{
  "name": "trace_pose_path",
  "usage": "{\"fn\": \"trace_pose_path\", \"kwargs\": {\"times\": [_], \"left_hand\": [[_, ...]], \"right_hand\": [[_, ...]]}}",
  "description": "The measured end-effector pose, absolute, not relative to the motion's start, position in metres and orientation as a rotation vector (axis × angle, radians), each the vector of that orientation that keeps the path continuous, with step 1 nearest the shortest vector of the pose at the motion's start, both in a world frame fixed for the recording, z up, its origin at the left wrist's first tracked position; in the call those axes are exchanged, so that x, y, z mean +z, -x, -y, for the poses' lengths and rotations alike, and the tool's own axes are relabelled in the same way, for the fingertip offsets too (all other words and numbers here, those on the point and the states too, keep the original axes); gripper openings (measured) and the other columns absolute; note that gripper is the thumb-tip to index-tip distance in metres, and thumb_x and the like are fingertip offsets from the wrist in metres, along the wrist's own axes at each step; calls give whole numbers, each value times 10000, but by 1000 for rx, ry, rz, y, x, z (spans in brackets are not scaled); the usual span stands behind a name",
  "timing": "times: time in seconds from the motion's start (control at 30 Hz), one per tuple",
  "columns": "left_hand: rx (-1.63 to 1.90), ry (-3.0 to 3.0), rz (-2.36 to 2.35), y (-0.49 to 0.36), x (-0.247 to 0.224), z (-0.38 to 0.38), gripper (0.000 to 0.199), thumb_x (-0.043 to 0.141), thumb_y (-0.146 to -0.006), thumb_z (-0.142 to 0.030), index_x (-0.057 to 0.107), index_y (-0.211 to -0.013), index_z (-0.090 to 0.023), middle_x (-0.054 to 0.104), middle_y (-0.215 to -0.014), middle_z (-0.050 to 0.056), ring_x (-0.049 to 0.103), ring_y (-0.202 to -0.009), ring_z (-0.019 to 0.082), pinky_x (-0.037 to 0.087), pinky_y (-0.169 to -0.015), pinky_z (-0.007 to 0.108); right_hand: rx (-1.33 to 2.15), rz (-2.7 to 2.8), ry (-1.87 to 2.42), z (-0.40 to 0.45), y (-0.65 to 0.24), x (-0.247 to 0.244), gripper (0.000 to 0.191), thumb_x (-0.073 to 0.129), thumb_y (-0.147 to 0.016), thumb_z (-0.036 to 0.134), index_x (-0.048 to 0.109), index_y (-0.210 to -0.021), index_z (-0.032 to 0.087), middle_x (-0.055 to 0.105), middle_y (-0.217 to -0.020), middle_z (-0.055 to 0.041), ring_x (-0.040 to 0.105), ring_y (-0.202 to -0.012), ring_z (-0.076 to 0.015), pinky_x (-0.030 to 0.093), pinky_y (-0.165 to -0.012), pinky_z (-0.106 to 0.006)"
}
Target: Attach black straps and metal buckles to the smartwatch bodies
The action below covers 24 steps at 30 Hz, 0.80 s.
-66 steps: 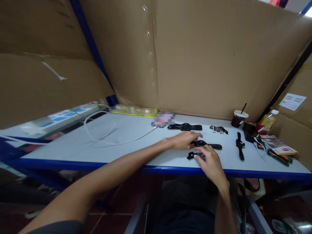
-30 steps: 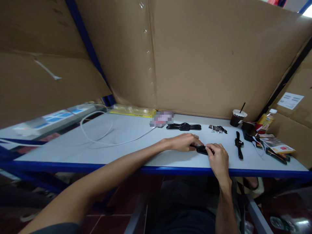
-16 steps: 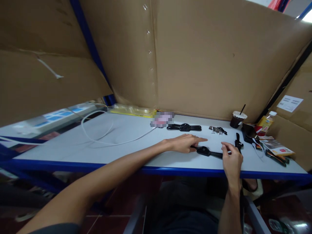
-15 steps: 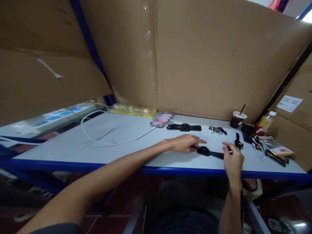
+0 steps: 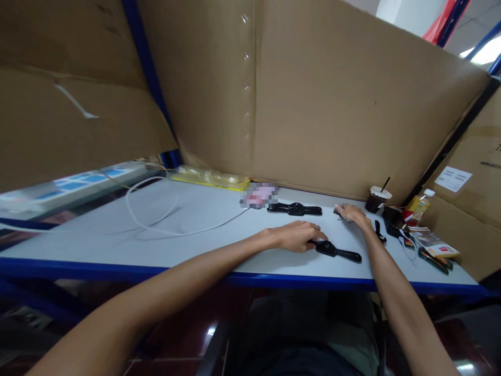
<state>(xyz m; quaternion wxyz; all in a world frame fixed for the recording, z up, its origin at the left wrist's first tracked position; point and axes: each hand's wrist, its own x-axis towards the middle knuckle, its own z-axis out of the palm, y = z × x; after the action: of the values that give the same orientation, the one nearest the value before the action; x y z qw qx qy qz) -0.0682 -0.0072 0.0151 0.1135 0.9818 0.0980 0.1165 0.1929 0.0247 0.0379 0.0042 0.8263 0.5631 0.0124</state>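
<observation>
A black two-handled tool (image 5: 327,248) lies near the table's front edge. My left hand (image 5: 299,236) holds its left handle, and its right handle rests free. Farther back, my right hand (image 5: 350,213) is over the small metal and black parts (image 5: 341,216), which it mostly covers; its fingertips are too small to tell whether they grip one. More black tools of similar shape (image 5: 296,209) lie together behind my left hand. A small black part (image 5: 379,232) lies to the right of my right forearm.
A lidded cup with a straw (image 5: 378,199), a bottle (image 5: 421,204), a packet (image 5: 434,241) and dark-handled tools (image 5: 433,260) are at the right. A white cable (image 5: 183,233) loops across the left of the table (image 5: 105,230). Cardboard (image 5: 313,99) stands behind.
My right hand has left the tool's right end and moved back to the small parts. My left hand stays at the left handle. The camera view has shifted slightly.
</observation>
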Motion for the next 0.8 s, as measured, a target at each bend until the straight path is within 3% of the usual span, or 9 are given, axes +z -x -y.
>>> {"fn": "trace_pose_path", "kwargs": {"times": [0.17, 0.47, 0.57, 0.67, 0.8], "left_hand": [[283, -2928, -336, 68, 16, 7, 506, 606, -887, -131, 647, -1368, -282, 710, -1075, 62, 680, -948, 219, 465, -770, 283], [340, -2880, -296, 66, 11, 4, 510, 617, -874, -115, 659, -1349, -297, 719, -1150, 60, 684, -1004, 209, 479, -830, 283], [316, -2896, -313, 66, 12, 4, 511, 613, -882, -127, 649, -1363, -296, 716, -1175, 61, 687, -1020, 213, 485, -828, 282], [305, -2894, -315, 66, 10, 3, 508, 622, -884, -135, 648, -1367, -291, 717, -1178, 61, 691, -1013, 210, 490, -837, 278], [323, -2881, -305, 66, 7, 0, 500, 636, -882, -137, 653, -1359, -286, 720, -1160, 56, 693, -998, 203, 491, -846, 280]], "right_hand": [[159, -1788, -2601, -25, -166, 15, 552, 367, -1080, 470, 552, -1447, 101, 553, -1420, -297, 527, -1308, -386, 425, -1000, -515], [237, -1995, -2403, 33, -139, 21, 432, 448, -1054, 376, 613, -1364, 123, 633, -1304, -274, 605, -1209, -374, 486, -916, -465], [93, -2097, -2340, 47, -146, 38, 406, 493, -1028, 427, 685, -1282, 174, 704, -1248, -217, 665, -1129, -345, 489, -882, -419], [143, -2108, -2581, 59, -169, 57, 375, 482, -1030, 404, 697, -1276, 220, 754, -1187, -142, 689, -1096, -299, 476, -831, -353], [127, -2110, -2696, 80, -204, 60, 251, 566, -985, 354, 764, -1068, 224, 786, -1052, -87, 700, -1022, -250, 445, -792, -297]]}}
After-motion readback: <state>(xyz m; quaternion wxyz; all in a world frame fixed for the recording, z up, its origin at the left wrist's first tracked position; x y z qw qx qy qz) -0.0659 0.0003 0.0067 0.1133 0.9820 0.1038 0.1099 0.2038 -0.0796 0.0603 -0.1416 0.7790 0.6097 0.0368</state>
